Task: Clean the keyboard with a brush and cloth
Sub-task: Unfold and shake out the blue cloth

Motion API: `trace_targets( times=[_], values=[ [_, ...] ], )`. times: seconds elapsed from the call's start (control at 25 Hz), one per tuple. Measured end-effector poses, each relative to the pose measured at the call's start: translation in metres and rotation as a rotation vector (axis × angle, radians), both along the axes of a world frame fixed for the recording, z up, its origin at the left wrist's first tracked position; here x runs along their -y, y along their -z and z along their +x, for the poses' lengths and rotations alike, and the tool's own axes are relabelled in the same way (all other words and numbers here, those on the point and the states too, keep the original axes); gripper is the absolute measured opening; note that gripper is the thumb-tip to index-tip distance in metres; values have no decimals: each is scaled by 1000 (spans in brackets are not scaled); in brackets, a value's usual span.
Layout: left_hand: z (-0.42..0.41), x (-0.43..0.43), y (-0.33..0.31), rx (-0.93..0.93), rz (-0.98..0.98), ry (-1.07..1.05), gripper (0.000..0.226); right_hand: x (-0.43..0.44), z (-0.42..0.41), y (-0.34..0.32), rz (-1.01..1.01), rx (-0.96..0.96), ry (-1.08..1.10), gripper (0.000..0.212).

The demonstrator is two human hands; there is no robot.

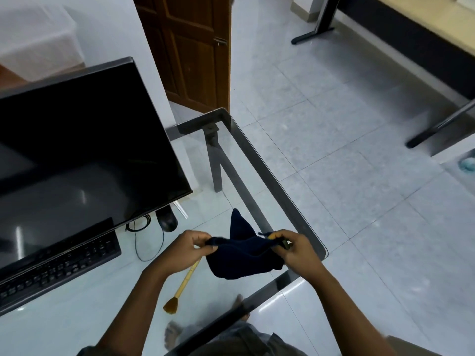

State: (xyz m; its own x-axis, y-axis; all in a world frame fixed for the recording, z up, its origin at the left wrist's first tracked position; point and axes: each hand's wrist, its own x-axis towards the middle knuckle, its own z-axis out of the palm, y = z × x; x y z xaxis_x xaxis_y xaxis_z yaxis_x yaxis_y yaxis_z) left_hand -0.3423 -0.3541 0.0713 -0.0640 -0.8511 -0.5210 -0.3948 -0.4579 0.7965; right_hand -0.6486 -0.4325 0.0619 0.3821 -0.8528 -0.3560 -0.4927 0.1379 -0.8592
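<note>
A dark navy cloth (pixel 244 255) hangs stretched between both hands above the right part of the glass desk. My left hand (pixel 183 249) pinches its left edge and my right hand (pixel 295 249) pinches its right edge. A brush (pixel 180 289) with a yellow wooden handle and brown bristles lies flat on the glass under my left forearm, bristles toward me. The black keyboard (pixel 59 268) lies at the left, in front of the monitor, apart from both hands.
A large dark monitor (pixel 84 150) stands on the glass desk (pixel 257 160), with black cables (pixel 149 237) trailing behind the keyboard. The desk's right edge and near corner lie close to my right hand. Tiled floor, a wooden door and other desk legs lie beyond.
</note>
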Motion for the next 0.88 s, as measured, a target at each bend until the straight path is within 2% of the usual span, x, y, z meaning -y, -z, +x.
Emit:
trace_targets(
  times=[0.2, 0.44, 0.56, 0.64, 0.88],
  values=[
    [-5, 39, 1, 6, -72, -243, 9, 31, 24, -4, -110, -79, 94, 25],
    [-13, 63, -20, -157, -253, -310, 7, 51, 29, -26, -109, -69, -48, 51],
    [-15, 65, -30, -145, -332, -346, 13, 62, 27, -25, -210, -170, -105, 26],
    [-13, 68, -39, -86, -391, -396, 15, 69, 25, -29, -301, -206, -69, 13],
    [-9, 85, -87, 45, -635, -538, 16, 91, 43, -83, -555, -103, 96, 18]
  ],
)
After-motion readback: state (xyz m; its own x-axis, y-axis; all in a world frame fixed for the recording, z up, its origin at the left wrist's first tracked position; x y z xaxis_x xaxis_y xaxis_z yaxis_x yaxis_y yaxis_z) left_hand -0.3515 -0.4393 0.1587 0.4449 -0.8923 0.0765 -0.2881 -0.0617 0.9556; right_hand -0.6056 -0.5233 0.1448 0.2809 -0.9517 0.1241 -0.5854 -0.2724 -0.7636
